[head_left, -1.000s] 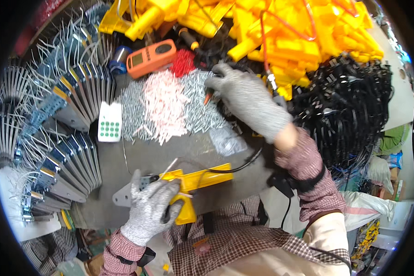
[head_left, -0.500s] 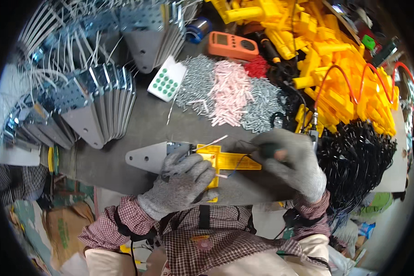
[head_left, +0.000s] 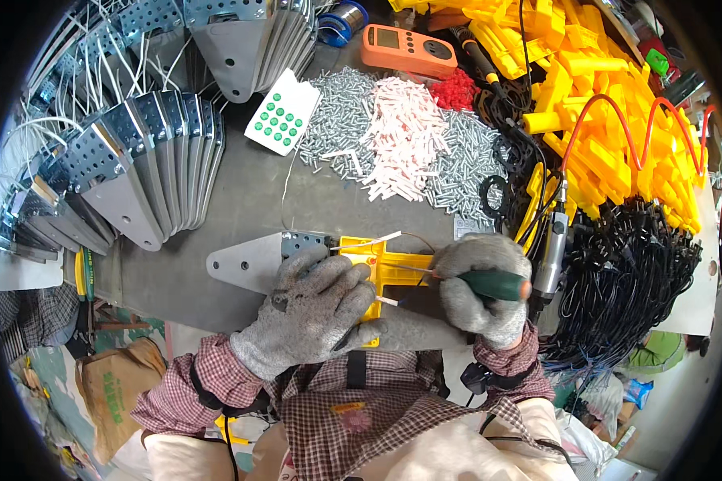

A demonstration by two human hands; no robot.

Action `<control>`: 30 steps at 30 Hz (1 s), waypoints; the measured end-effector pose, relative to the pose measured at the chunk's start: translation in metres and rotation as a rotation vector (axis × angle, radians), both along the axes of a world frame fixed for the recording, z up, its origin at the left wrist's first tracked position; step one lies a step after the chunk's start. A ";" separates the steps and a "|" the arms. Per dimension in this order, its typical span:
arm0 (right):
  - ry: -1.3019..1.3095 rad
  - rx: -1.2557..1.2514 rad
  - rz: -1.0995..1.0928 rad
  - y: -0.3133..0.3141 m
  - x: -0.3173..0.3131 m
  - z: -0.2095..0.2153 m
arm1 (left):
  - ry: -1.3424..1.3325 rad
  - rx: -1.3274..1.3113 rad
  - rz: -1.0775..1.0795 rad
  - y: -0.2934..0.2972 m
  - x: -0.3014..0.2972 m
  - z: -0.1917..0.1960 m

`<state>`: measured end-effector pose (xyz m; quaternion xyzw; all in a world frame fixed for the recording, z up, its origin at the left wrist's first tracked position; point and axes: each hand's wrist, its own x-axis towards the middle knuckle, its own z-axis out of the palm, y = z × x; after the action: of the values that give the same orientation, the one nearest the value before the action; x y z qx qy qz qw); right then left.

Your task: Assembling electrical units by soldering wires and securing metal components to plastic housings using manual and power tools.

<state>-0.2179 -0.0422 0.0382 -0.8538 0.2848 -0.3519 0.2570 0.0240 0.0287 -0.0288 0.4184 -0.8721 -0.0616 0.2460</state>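
A yellow plastic part (head_left: 394, 269), shaped like a handle with a crosspiece, lies in front of me against a grey metal bracket (head_left: 247, 263). My left hand (head_left: 301, 317), in a grey glove, is closed over the joint, fingers on the yellow crosspiece. In my gloved right hand (head_left: 480, 298) is a screwdriver (head_left: 496, 284) with a dark green handle and an orange end. Its thin shaft points left, over the yellow part. Two pale sleeved wire ends (head_left: 385, 238) stick out by the crosspiece. Where the screwdriver's tip touches is hard to see.
Piles of screws (head_left: 465, 168), pink sleeves (head_left: 403, 140) and red bits (head_left: 455, 90) lie beyond my hands. Stacked brackets (head_left: 148, 180) stand left. Yellow parts (head_left: 594, 144), black cables (head_left: 618, 289) and a power driver (head_left: 552, 256) are right. An orange meter (head_left: 409, 50) sits behind.
My right hand has turned and dropped slightly, and the screwdriver's shaft now lies across the yellow part. The left hand keeps its hold. The whole view has shifted a little.
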 end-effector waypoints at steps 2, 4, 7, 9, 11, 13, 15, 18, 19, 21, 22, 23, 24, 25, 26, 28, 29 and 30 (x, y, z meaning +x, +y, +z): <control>0.006 0.117 -0.041 0.003 0.003 -0.003 | 0.001 -0.043 0.025 0.002 0.000 -0.003; -0.008 0.221 -0.109 0.007 0.011 -0.003 | 0.004 -0.048 0.032 0.002 -0.001 -0.003; 0.085 0.173 -0.076 0.004 0.011 -0.005 | 0.025 -0.056 0.014 0.001 -0.002 -0.001; 0.097 0.195 -0.023 0.003 0.014 -0.007 | 0.034 -0.043 0.002 0.001 -0.001 0.001; 0.147 0.222 0.020 0.003 0.014 -0.008 | 0.033 -0.013 -0.002 0.000 0.000 0.004; 0.227 0.231 0.056 0.002 0.014 -0.007 | 0.496 0.194 0.024 -0.012 0.001 0.025; 0.291 0.129 0.066 0.006 0.014 -0.011 | 0.607 0.248 -0.027 -0.030 -0.009 0.052; 0.400 -0.113 0.110 0.008 -0.002 -0.044 | 0.235 0.080 -0.178 -0.080 -0.073 0.102; 0.398 -0.076 0.090 0.012 -0.005 -0.055 | 0.101 0.033 -0.214 -0.083 -0.081 0.113; 0.444 0.005 -0.038 0.018 -0.001 -0.045 | 0.171 -0.032 -0.254 -0.087 -0.092 0.111; 0.570 0.111 0.014 0.018 0.008 -0.035 | 0.057 -0.043 -0.183 -0.088 -0.085 0.113; 0.696 0.183 0.064 0.008 0.021 -0.023 | -0.055 -0.057 -0.108 -0.092 -0.075 0.119; 0.845 0.252 0.089 0.001 0.026 -0.008 | -0.015 -0.117 -0.082 -0.099 -0.077 0.132; 0.695 0.277 0.068 0.003 0.029 -0.004 | -0.046 -0.151 -0.084 -0.094 -0.078 0.153; 0.545 0.287 0.053 0.003 0.032 0.002 | -0.071 -0.224 -0.100 -0.094 -0.081 0.158; 0.208 0.111 0.063 0.011 0.031 -0.046 | -0.114 -0.336 -0.108 -0.077 -0.088 0.146; 0.198 -0.031 0.049 0.009 0.025 -0.061 | -0.451 -0.075 0.048 -0.074 -0.086 0.138; 0.460 -0.285 0.031 -0.005 0.027 -0.068 | -0.263 -0.157 -0.010 -0.081 -0.075 0.141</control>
<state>-0.1908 -0.0475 -0.0299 -0.9431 0.2701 -0.1814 0.0682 -0.0510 -0.0523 0.1123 0.3981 -0.9010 0.0609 0.1615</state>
